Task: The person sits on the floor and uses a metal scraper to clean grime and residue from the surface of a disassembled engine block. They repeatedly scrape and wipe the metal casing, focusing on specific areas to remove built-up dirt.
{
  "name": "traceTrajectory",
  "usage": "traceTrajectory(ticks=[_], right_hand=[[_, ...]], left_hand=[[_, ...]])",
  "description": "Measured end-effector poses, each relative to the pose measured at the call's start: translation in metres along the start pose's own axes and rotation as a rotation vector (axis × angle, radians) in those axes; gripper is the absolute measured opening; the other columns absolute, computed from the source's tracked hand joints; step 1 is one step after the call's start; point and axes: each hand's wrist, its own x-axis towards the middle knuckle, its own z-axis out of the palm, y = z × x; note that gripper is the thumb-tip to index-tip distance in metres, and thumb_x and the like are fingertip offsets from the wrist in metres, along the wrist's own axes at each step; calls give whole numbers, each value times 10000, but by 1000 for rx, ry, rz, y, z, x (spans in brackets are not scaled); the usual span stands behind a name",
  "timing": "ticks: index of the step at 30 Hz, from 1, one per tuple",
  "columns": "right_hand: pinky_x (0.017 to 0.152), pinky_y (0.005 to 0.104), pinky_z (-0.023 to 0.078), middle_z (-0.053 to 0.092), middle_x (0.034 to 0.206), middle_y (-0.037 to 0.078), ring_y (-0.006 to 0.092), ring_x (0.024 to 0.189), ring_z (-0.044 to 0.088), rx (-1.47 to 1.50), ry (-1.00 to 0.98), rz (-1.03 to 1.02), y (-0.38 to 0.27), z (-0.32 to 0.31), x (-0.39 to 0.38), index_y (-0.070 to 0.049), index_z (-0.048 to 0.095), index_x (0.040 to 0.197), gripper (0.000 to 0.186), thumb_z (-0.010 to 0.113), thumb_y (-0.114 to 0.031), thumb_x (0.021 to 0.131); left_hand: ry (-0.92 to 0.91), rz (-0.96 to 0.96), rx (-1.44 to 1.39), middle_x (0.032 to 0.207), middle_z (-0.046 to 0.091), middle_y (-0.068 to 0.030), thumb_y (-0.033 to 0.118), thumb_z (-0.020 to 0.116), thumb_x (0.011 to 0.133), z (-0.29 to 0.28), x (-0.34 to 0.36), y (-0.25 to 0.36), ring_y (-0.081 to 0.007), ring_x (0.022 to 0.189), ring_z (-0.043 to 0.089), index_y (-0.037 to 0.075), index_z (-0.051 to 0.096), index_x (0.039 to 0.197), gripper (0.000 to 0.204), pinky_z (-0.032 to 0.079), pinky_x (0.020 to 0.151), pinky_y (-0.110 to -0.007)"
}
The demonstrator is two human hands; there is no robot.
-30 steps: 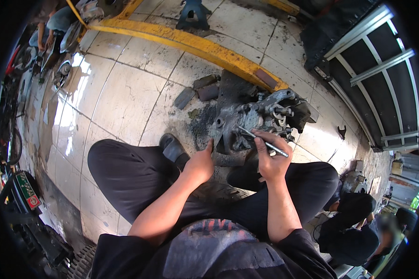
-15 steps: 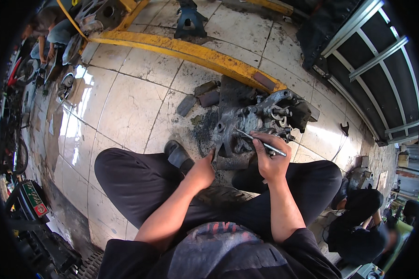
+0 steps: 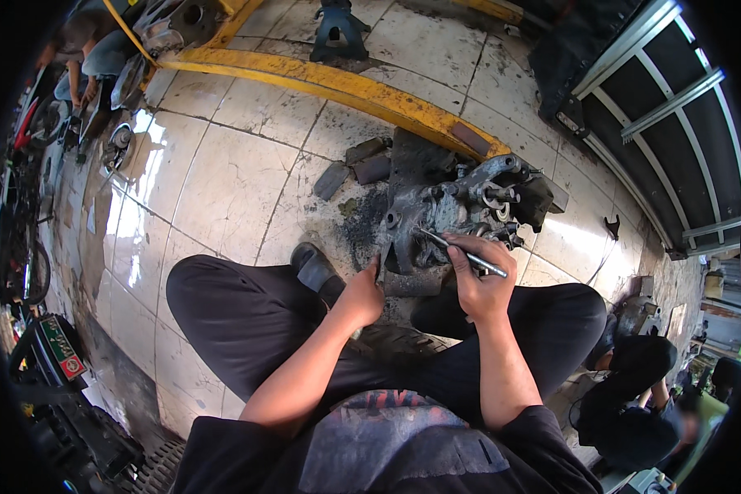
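Note:
My left hand (image 3: pixel 362 292) is closed at the left edge of a grimy grey metal assembly (image 3: pixel 453 214), its index finger lying along a flat plate at that edge. My right hand (image 3: pixel 482 276) is closed round a slim silver rod tool (image 3: pixel 494 268), whose far end rests in the middle-left of the assembly, near a bolt hole. The assembly has bolts and a shiny ring on its right side and sits on dark metal pieces on the gritty tiled floor.
A yellow steel beam (image 3: pixel 337 82) crosses behind, with a blue stand (image 3: pixel 337 45) beyond it. Loose blocks (image 3: pixel 331 181) lie beside the assembly. A black framed panel (image 3: pixel 675 156) stands right. Other people work at upper left (image 3: pixel 99 66) and lower right (image 3: pixel 634 412); machinery fills the left edge.
The surroundings shifted slightly in the picture after the earliest frame, as the view moved. My hands and the tool stay almost in the same place on the assembly.

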Motion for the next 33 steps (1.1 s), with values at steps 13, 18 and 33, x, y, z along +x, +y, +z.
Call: traceTrajectory(ticks=[13,18,33], right_hand=[[797,311,502,823,983,77,220,922,788,29,-10,18,-3,1,6,-74,808,946,73,800,-61,875],[791,317,503,822,984,77,225,910,786,-22,-30,6,-3,-1,2,-76,807,946,73,803,-68,873],[853,316,454,827,1011,49,189,923,765,11,-23,16,-8,-3,-1,-91,820,959,77,806,-92,883]], left_hand=[[-6,31,-46,1267,666,-362,423,546,1101,-2,-8,0,-459,1281,625,34,422,1601,645,485,1048,-456],[-92,-58,-153,1176,654,-409,428,474,1121,-13,4,-7,-498,1238,626,3,504,1536,595,494,1024,-481],[142,-5,-147,1046,710,-353,441,472,1108,6,26,-17,-512,1113,672,53,477,1567,601,518,947,-514]])
